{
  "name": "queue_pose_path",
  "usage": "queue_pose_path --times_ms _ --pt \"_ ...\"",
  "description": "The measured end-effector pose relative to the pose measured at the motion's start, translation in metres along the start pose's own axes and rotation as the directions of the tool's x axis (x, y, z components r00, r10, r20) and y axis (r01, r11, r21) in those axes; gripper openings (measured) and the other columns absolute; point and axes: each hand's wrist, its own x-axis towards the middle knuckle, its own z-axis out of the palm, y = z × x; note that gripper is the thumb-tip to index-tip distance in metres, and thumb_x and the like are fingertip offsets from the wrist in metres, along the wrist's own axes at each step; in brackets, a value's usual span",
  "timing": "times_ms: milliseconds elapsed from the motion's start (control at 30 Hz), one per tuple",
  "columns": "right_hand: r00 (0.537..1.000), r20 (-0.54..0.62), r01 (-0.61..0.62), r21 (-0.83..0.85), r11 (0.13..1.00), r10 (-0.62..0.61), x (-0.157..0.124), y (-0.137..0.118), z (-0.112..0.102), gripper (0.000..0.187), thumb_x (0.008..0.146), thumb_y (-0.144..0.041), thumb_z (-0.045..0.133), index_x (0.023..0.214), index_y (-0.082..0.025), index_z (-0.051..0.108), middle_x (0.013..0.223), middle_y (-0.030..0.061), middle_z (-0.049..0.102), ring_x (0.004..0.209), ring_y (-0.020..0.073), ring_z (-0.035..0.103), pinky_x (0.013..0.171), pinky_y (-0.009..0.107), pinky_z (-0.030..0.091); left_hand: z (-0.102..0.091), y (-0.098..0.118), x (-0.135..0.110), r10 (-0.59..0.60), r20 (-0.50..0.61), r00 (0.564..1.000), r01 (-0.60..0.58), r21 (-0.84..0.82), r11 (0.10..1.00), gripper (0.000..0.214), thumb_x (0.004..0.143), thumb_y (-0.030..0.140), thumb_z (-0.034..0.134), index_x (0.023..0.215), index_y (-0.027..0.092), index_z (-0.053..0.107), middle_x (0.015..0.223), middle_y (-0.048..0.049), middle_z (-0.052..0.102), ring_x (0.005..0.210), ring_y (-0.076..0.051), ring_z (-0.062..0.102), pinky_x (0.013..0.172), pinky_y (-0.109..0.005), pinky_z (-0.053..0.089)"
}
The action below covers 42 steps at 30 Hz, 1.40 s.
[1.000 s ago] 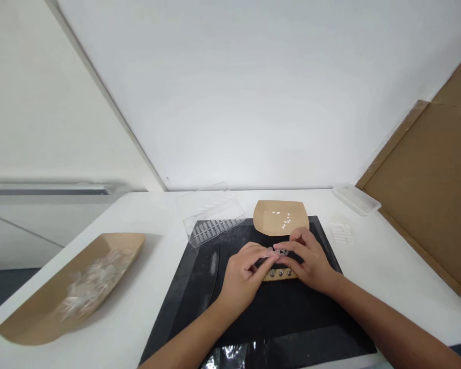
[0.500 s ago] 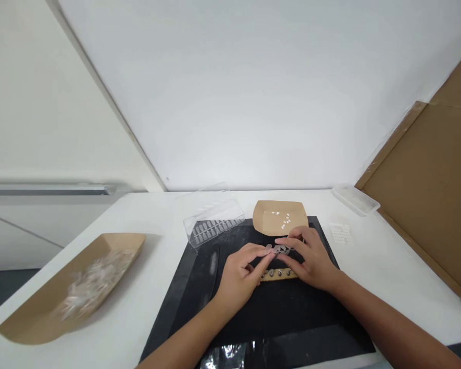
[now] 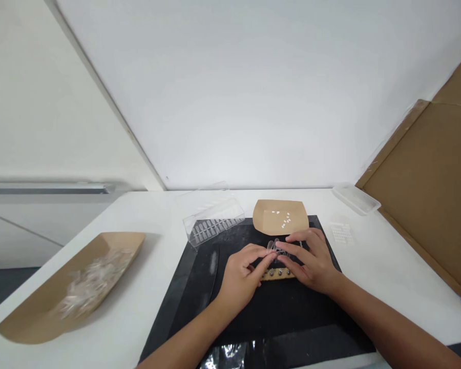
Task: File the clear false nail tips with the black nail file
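Over the black rubber mat (image 3: 269, 320), my left hand (image 3: 242, 277) and my right hand (image 3: 311, 261) come together, their fingertips pinching a small bunch of clear false nail tips (image 3: 273, 246). Part of the bunch is hidden by my fingers. Just below the hands lies a tan strip set with several round metal studs (image 3: 278, 274). A kraft paper tray (image 3: 271, 223) with small white pieces on it sits just beyond my fingers.
A clear plastic case of nail tips (image 3: 215, 220) lies at the mat's far left corner. A large kraft tray of loose clear tips (image 3: 34, 320) stands at left. A white sheet (image 3: 341, 233) and a plastic tray (image 3: 355, 200) lie at right on the white table (image 3: 388, 266).
The clear nail tips now stand more upright between my fingers, and my right hand's fingers have shifted slightly around them. The trays and the case stay in place.
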Motion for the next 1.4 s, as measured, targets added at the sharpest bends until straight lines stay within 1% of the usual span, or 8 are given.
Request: queue_pose_path --times_ms 200,400,567,767,900,1100,1300,1400 --pt "0.996 0.046 -0.079 0.048 0.996 0.077 0.002 -0.005 0.002 0.035 0.093 -0.028 0.077 0.127 -0.029 0.070 0.115 0.0067 0.070 0.106 0.0247 0.067 0.093 0.044 0.047 -0.002 0.009 0.001 0.152 0.011 0.988 -0.152 0.096 0.984 0.019 0.098 0.033 0.068 0.097 0.023 0.084 0.088 -0.0066 0.077 0.071 -0.015 0.071 0.042 -0.016 0.052" --pt "0.992 0.097 -0.082 0.053 0.995 0.077 0.004 -0.006 0.001 0.029 0.094 -0.032 0.075 0.123 -0.029 0.070 0.120 0.0069 0.071 0.111 0.0258 0.067 0.093 0.044 0.044 -0.003 0.015 0.002 0.279 0.014 0.960 -0.277 0.183 0.943 0.016 0.099 0.029 0.068 0.096 0.024 0.083 0.085 -0.0047 0.080 0.079 -0.018 0.073 0.059 -0.024 0.060" --pt "0.994 0.097 -0.048 0.072 0.996 0.041 0.004 -0.005 -0.001 0.041 0.094 -0.030 0.073 0.133 -0.027 0.063 0.121 0.0090 0.070 0.110 0.0266 0.067 0.094 0.045 0.045 -0.002 0.013 0.004 0.302 0.008 0.953 -0.297 0.205 0.932 0.017 0.099 0.030 0.068 0.094 0.024 0.083 0.081 -0.0036 0.080 0.076 -0.018 0.072 0.070 -0.029 0.062" --pt "1.000 -0.016 0.009 0.048 0.999 -0.008 0.002 -0.005 -0.002 0.051 0.090 -0.022 0.076 0.138 -0.030 0.059 0.114 0.0075 0.071 0.100 0.0252 0.068 0.089 0.045 0.047 0.000 0.009 0.001 0.214 -0.012 0.977 -0.206 0.223 0.953 0.018 0.099 0.034 0.069 0.094 0.023 0.083 0.086 -0.0045 0.079 0.077 -0.018 0.073 0.060 -0.025 0.060" --pt "1.000 -0.016 0.004 0.024 1.000 -0.004 0.003 -0.006 -0.001 0.054 0.089 -0.027 0.077 0.140 -0.033 0.060 0.115 0.0068 0.070 0.100 0.0249 0.068 0.090 0.044 0.048 0.000 0.010 0.002 0.293 0.002 0.956 -0.284 0.254 0.925 0.013 0.099 0.027 0.069 0.094 0.022 0.081 0.083 -0.0026 0.078 0.076 -0.016 0.071 0.067 -0.026 0.060" --pt "1.000 -0.001 0.004 0.028 1.000 -0.004 0.002 -0.007 0.003 0.038 0.088 -0.032 0.079 0.124 -0.030 0.069 0.122 0.0079 0.066 0.107 0.0257 0.065 0.094 0.046 0.045 0.000 0.010 0.004 0.473 0.032 0.880 -0.464 0.270 0.844 0.009 0.096 0.015 0.070 0.096 0.019 0.078 0.083 -0.0026 0.077 0.078 -0.016 0.068 0.075 -0.029 0.057" --pt "0.999 0.052 -0.006 0.033 0.999 0.004 0.001 -0.009 0.002 0.038 0.088 -0.033 0.077 0.124 -0.029 0.067 0.125 0.0093 0.064 0.112 0.0274 0.064 0.096 0.048 0.044 0.001 0.008 0.003 0.486 0.041 0.873 -0.477 0.271 0.836 0.009 0.095 0.013 0.071 0.094 0.020 0.077 0.085 -0.0024 0.077 0.079 -0.016 0.068 0.077 -0.030 0.057" --pt "0.998 0.065 -0.011 0.020 1.000 0.010 0.001 -0.007 0.001 0.043 0.088 -0.033 0.076 0.130 -0.028 0.064 0.124 0.0099 0.064 0.112 0.0280 0.064 0.096 0.048 0.044 0.000 0.008 0.003 0.451 0.023 0.892 -0.439 0.279 0.854 0.008 0.095 0.016 0.072 0.096 0.021 0.079 0.085 -0.0021 0.079 0.079 -0.017 0.069 0.078 -0.031 0.058"
